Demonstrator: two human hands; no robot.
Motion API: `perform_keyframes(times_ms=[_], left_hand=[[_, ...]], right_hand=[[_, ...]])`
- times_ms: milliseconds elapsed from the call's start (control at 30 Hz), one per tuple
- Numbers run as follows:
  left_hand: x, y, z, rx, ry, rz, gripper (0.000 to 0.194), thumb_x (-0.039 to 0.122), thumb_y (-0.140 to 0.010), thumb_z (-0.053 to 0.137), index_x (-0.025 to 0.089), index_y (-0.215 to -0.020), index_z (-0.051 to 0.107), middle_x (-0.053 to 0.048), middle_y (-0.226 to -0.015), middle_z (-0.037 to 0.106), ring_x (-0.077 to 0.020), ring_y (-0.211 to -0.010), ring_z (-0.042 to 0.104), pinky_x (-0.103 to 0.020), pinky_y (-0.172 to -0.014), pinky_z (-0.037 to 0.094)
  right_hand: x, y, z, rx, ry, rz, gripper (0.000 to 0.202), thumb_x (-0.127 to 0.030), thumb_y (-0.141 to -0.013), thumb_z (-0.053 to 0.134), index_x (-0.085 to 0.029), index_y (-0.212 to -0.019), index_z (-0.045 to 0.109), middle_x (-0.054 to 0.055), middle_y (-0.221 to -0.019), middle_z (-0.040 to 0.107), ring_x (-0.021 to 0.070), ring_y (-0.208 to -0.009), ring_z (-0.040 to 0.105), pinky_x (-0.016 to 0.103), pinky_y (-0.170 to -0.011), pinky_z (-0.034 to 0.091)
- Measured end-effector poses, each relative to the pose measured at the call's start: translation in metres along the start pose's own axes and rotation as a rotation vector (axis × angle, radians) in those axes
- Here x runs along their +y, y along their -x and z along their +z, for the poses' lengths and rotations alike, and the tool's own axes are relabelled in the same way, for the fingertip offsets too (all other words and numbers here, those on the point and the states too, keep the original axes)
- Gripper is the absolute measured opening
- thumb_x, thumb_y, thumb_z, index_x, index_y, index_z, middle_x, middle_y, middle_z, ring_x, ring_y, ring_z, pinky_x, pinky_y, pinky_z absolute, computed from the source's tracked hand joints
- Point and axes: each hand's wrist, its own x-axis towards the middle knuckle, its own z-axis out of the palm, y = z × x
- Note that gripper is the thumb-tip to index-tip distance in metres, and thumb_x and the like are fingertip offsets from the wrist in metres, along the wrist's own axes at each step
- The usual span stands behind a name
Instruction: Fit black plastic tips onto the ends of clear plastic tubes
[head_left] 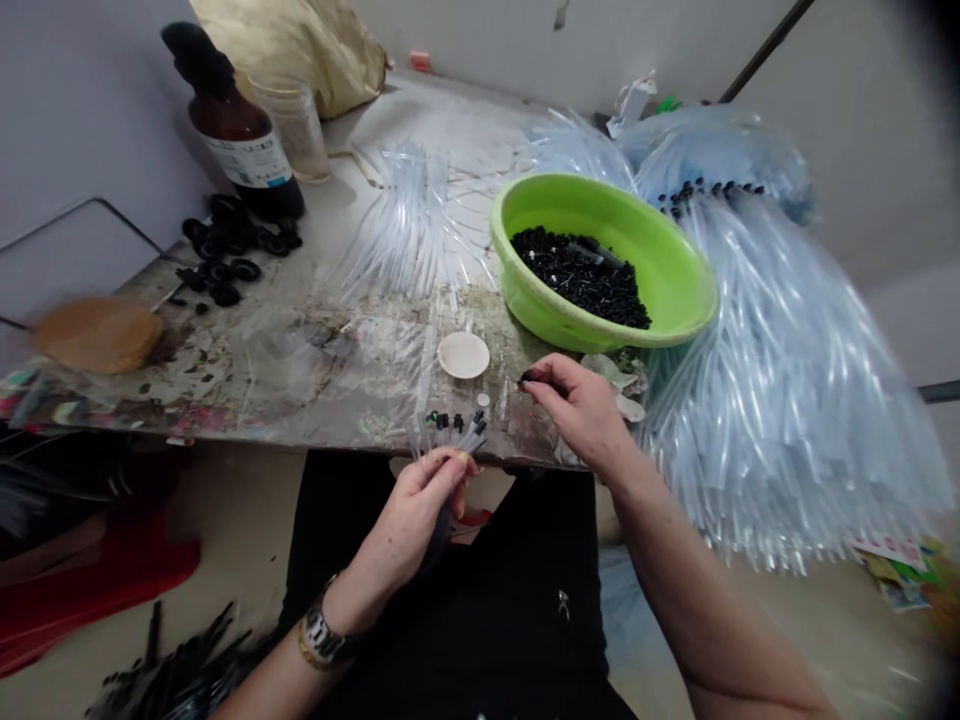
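My left hand [431, 485] is closed around a small bunch of clear plastic tubes [471, 440] at the table's front edge. Several of these tubes carry black tips [457, 423]. To the right, my right hand [577, 405] pinches a small black piece [527, 378], too small to make out fully. Just beyond it stands a lime green basin [604, 330] with a heap of small black parts [577, 275] inside. A shallow white dish [463, 356] lies between the basin and my left hand.
Loose clear tubes [409, 225] lie mid-table. A large pile of clear tubes [757, 400] hangs over the right edge. At the back left are a brown bottle [244, 150], a clear cup [296, 130] and black rings [225, 245]. A round brown piece [97, 333] sits at the left edge.
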Motion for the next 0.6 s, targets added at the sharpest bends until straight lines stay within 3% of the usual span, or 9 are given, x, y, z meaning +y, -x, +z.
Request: perform_keyframes(times_ms=[300, 600], left_hand=[[0.002, 0.003, -0.002, 0.021, -0.015, 0.023, 0.025, 0.041, -0.086, 0.055, 0.017, -0.082, 0.061, 0.004, -0.058, 0.051, -0.0095, -0.053, 0.044, -0.020, -0.052, 0.034], [-0.002, 0.004, -0.005, 0.025, 0.004, 0.050, 0.024, 0.039, -0.087, 0.054, 0.017, -0.082, 0.061, 0.004, -0.062, 0.051, -0.0085, -0.054, 0.044, -0.020, -0.053, 0.035]], right_hand=[[-0.018, -0.040, 0.030, -0.065, 0.176, -0.263, 0.012, -0.017, -0.085, 0.052, -0.019, -0.081, 0.063, 0.003, -0.082, 0.065, 0.0173, -0.078, 0.059, 0.026, -0.072, 0.041], [-0.018, -0.064, 0.050, -0.090, 0.599, -0.348, 0.019, -0.018, -0.088, 0.049, -0.018, -0.080, 0.066, 0.008, -0.086, 0.061, 0.0214, -0.084, 0.053, 0.030, -0.072, 0.037]])
